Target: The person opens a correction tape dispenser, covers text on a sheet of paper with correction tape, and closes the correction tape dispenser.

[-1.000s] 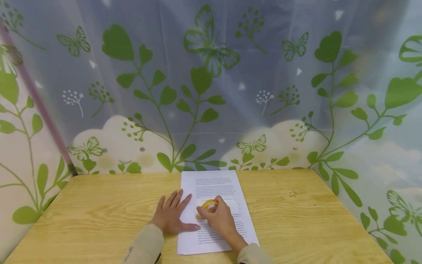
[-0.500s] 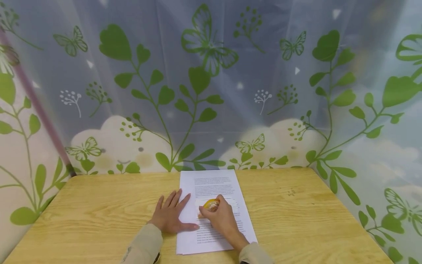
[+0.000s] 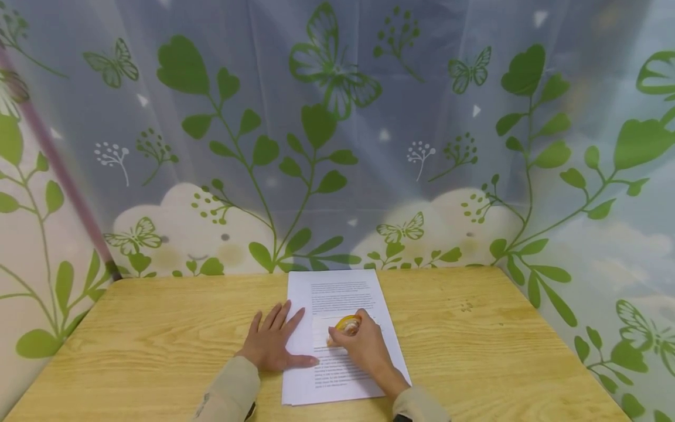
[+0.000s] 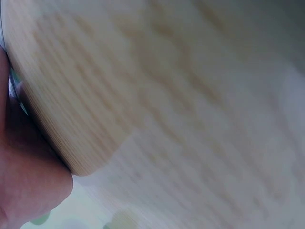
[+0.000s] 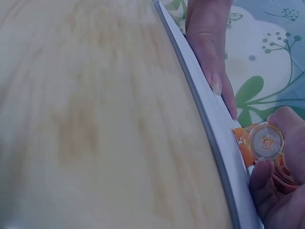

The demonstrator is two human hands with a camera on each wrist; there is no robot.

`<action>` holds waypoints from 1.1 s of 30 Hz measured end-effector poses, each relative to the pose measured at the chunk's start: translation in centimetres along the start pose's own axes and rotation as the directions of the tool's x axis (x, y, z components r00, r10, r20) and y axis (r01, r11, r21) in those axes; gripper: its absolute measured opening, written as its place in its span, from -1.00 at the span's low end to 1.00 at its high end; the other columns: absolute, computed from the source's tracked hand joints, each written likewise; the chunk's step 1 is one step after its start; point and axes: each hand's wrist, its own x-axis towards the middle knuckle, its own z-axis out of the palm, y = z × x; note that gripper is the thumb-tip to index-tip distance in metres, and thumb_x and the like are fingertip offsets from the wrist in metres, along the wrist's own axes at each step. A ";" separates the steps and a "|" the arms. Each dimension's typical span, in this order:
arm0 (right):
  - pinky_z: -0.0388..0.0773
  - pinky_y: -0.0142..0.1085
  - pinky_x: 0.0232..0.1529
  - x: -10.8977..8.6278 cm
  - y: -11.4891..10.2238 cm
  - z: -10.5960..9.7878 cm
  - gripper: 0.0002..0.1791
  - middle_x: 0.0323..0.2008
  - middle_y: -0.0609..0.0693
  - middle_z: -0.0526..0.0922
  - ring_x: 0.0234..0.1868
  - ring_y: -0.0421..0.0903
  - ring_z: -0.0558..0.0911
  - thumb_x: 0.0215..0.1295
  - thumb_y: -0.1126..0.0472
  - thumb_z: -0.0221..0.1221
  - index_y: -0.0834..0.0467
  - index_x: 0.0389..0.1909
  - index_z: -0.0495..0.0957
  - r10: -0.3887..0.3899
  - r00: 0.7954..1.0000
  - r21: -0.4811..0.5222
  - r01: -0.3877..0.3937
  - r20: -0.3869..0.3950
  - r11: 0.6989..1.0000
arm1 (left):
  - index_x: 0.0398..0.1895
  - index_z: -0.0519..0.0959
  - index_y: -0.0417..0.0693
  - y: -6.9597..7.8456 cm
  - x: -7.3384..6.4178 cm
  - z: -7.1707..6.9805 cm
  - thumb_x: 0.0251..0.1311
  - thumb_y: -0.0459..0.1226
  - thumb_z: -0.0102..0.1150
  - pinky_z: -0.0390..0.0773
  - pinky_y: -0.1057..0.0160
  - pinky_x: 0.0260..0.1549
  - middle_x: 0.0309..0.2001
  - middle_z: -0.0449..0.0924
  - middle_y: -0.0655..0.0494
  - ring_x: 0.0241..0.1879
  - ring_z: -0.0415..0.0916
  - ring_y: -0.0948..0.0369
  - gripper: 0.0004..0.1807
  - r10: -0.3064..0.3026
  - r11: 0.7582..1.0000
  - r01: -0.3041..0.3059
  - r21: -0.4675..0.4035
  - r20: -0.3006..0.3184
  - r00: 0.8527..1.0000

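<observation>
A stack of printed paper (image 3: 300, 293) lies on the wooden table, seen in the head view. My left hand (image 3: 275, 341) rests flat on its left side, fingers spread and thumb on the page. My right hand (image 3: 369, 347) pinches an orange, see-through correction tape dispenser (image 3: 347, 324) over the middle of the sheet. White strips cover part of the text around it. In the right wrist view, the correction tape dispenser (image 5: 266, 141) has its orange tip down at the paper; thumb and fingers are on either side. The left wrist view catches only a part of my left hand (image 4: 35, 176).
The wooden table (image 3: 174, 334) extends left and right of the paper and meets a patterned curtain (image 3: 337, 146) along its back edge. Curtain also hangs at both sides. A small dark mark (image 3: 466, 306) shows on the tabletop at right.
My right hand has slid the correction tape dispenser to the right along the page. More white strip shows to its left. My left hand stays in place on the paper.
</observation>
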 end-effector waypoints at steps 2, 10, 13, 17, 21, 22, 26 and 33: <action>0.48 -0.34 -0.54 0.0 0.2 -0.2 -0.48 -0.48 -0.04 0.54 -0.54 -0.19 0.51 0.09 -0.06 0.36 0.24 -0.24 0.36 -0.005 1.000 -0.004 0.005 -0.005 1.000 | 0.50 0.06 0.12 0.1 0.0 -0.1 -0.14 0.55 -0.08 -0.19 -0.25 0.29 0.49 -0.11 -0.10 0.45 -0.18 -0.07 0.17 -0.003 1.000 0.003 0.002 0.008 1.000; 0.46 -0.36 -0.57 0.1 1.0 -1.4 -0.50 -0.49 -0.04 0.53 -0.56 -0.20 0.49 0.09 -0.06 0.36 0.23 -0.27 0.36 -0.007 1.000 -0.020 0.007 -0.010 1.000 | 0.49 0.07 0.09 0.1 0.0 -0.2 -0.15 0.54 -0.04 -0.25 -0.24 0.29 0.49 -0.13 -0.11 0.45 -0.20 -0.09 0.18 -0.012 1.000 0.013 -0.012 0.034 0.999; 0.46 -0.37 -0.57 0.0 1.2 -1.8 -0.51 -0.49 -0.03 0.53 -0.56 -0.20 0.49 0.09 -0.05 0.36 0.23 -0.29 0.36 0.002 1.000 -0.015 -0.002 -0.016 1.000 | 0.49 0.08 0.08 0.2 0.0 -0.2 -0.15 0.54 -0.04 -0.25 -0.24 0.29 0.49 -0.13 -0.11 0.45 -0.20 -0.09 0.18 -0.017 1.000 0.017 -0.018 0.039 0.999; 0.47 -0.37 -0.56 0.0 1.5 -2.4 -0.52 -0.48 -0.01 0.52 -0.55 -0.19 0.49 0.09 -0.02 0.37 0.24 -0.29 0.36 0.014 1.000 -0.005 -0.015 -0.025 1.000 | 0.50 0.08 0.10 0.2 0.1 -0.2 -0.15 0.54 -0.03 -0.24 -0.25 0.29 0.50 -0.13 -0.10 0.45 -0.20 -0.07 0.18 -0.024 0.999 0.024 -0.025 0.037 0.999; 0.47 -0.38 -0.56 0.0 1.9 -2.9 -0.52 -0.48 -0.01 0.52 -0.55 -0.20 0.49 0.09 -0.01 0.37 0.24 -0.29 0.36 0.022 0.999 -0.011 -0.022 -0.032 1.000 | 0.49 0.08 0.08 0.0 0.2 0.1 -0.16 0.54 -0.03 -0.26 -0.26 0.28 0.49 -0.12 -0.11 0.44 -0.20 -0.08 0.19 -0.017 0.999 0.018 -0.034 0.032 0.999; 0.46 -0.38 -0.57 0.0 1.9 -3.0 -0.52 -0.48 -0.01 0.52 -0.56 -0.20 0.49 0.08 -0.01 0.38 0.24 -0.30 0.36 0.025 0.999 -0.012 -0.025 -0.034 1.000 | 0.49 0.09 0.07 0.0 0.1 0.1 -0.16 0.54 -0.02 -0.27 -0.26 0.28 0.49 -0.11 -0.11 0.44 -0.20 -0.08 0.19 -0.014 0.999 0.015 -0.036 0.029 0.999; 0.42 -0.39 -0.59 0.2 2.2 -3.3 -0.51 -0.51 -0.03 0.51 -0.59 -0.21 0.46 0.07 -0.02 0.38 0.22 -0.33 0.34 0.041 0.998 -0.017 -0.042 -0.042 0.999 | 0.49 0.10 0.07 -0.1 0.0 0.1 -0.17 0.54 -0.02 -0.27 -0.26 0.28 0.49 -0.11 -0.12 0.44 -0.20 -0.09 0.19 -0.006 0.999 0.007 -0.040 0.021 1.000; 0.40 -0.40 -0.57 0.1 2.5 -4.0 -0.50 -0.50 -0.02 0.51 -0.56 -0.21 0.46 0.07 -0.04 0.38 0.23 -0.32 0.35 0.054 0.998 -0.025 -0.055 -0.042 0.998 | 0.49 0.09 0.10 0.1 0.1 0.0 -0.16 0.54 -0.02 -0.22 -0.26 0.28 0.49 -0.10 -0.10 0.44 -0.17 -0.08 0.18 -0.013 1.000 0.014 -0.023 0.018 1.000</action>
